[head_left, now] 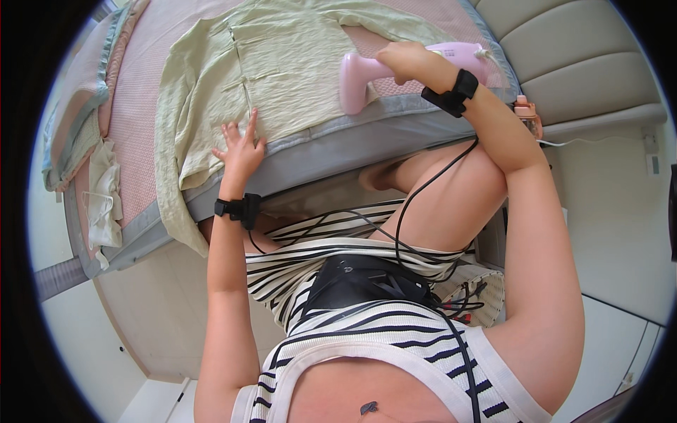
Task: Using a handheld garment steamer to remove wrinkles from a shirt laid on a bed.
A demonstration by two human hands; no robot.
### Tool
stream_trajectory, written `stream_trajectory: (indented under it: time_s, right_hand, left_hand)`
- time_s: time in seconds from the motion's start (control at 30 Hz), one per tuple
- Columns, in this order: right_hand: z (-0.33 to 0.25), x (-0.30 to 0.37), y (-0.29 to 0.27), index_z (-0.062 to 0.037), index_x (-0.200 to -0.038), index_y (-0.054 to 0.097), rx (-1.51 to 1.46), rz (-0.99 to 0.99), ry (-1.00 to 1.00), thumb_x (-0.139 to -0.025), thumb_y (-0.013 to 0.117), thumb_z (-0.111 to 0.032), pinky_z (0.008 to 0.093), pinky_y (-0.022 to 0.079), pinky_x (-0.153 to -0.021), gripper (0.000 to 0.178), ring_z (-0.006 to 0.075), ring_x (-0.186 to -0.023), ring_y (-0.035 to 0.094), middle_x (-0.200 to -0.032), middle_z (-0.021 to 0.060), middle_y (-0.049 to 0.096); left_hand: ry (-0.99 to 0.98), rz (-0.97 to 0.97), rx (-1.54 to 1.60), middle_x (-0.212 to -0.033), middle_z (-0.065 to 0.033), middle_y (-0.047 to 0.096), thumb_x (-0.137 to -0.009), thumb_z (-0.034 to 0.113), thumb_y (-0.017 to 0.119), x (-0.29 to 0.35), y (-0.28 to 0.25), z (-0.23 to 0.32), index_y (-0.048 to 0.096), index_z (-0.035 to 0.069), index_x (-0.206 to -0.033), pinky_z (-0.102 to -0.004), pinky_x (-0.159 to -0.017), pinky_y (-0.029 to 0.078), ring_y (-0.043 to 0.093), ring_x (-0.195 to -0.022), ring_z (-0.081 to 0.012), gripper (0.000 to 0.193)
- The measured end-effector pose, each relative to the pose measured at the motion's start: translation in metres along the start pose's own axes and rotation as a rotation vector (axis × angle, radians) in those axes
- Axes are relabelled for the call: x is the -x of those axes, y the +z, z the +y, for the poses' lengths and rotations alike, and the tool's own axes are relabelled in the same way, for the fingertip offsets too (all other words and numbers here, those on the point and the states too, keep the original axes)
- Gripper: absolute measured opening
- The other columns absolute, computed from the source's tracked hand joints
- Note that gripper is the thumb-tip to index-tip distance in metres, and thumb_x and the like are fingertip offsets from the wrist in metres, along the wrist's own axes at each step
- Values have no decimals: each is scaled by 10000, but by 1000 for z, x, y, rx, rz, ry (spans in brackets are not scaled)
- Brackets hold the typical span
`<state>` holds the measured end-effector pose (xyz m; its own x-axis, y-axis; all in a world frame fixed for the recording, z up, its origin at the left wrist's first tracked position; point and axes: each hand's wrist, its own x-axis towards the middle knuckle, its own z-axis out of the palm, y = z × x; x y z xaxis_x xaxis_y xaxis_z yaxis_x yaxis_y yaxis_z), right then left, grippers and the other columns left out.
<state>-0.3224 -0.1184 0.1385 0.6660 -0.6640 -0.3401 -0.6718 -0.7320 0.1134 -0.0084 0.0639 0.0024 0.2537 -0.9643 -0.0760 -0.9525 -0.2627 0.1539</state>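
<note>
A pale green long-sleeved shirt (285, 74) lies spread over the bed, its front opening running down the middle and creases showing across it. My left hand (240, 146) rests on the shirt's near part, fingers spread apart. In my right hand (416, 63) is a pink handheld garment steamer (354, 84), gripped round its handle. The steamer's wide head points left and sits at the shirt's near right edge; whether it touches the cloth I cannot tell. Its back end shows beyond my wrist.
The bed (134, 134) has a pink quilted cover with grey edging. A white crumpled cloth (104, 194) and folded bedding (81, 134) lie at the left. A padded headboard (564, 56), a pink bottle (527, 116) and a white cord (592, 140) are at the right. Black cables (416, 204) cross my lap.
</note>
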Motion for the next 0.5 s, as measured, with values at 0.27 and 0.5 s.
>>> stream_trajectory:
  time_s: [0.27,0.5]
  right_hand:
    - [-7,-2,-4,-64,-906,597,39,-14,-12,-547,684,0,390,492,-662,374,305,-817,608,-833,116,629]
    - [27,20,11,-65,-951,593,-14,-57,81,-537,681,13,379,485,-699,430,306,-864,591,-882,127,623]
  left_hand:
    - [-14,-44,25,-1413,-219,194,-844,366,479,-1,-7,5,150,445,-1375,-716,-922,126,112,-1342,-380,631]
    - [-49,-76,-3,-1421,-197,183,-847,349,470,-2,-8,9,194,466,-1358,-717,-923,125,108,-1345,-371,592]
